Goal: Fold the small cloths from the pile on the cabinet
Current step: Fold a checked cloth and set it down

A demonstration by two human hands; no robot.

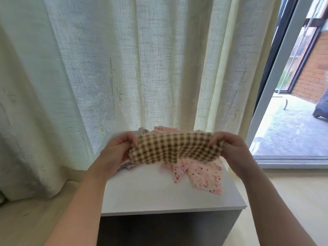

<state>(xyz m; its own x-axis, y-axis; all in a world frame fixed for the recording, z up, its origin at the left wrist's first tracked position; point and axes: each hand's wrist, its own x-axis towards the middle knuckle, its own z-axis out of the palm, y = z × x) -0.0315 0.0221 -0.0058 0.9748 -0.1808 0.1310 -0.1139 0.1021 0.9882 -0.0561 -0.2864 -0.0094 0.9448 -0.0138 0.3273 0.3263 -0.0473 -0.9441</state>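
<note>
A green-and-cream checked cloth [174, 148] is stretched in the air above the white cabinet top [159, 194]. My left hand [118, 148] pinches its left edge and my right hand [229, 145] pinches its right edge. Under and behind it lies the pile: a pink speckled cloth [202, 174] spread toward the right, a pale lilac cloth [126, 165] peeking out on the left, and more pink fabric [165, 129] at the back. The checked cloth hides most of the pile.
A pale sheer curtain [124, 59] hangs right behind the cabinet. To the right stands an open sliding door [276, 77] onto a concrete patio. Light wooden floor surrounds the cabinet's grey front [168, 229].
</note>
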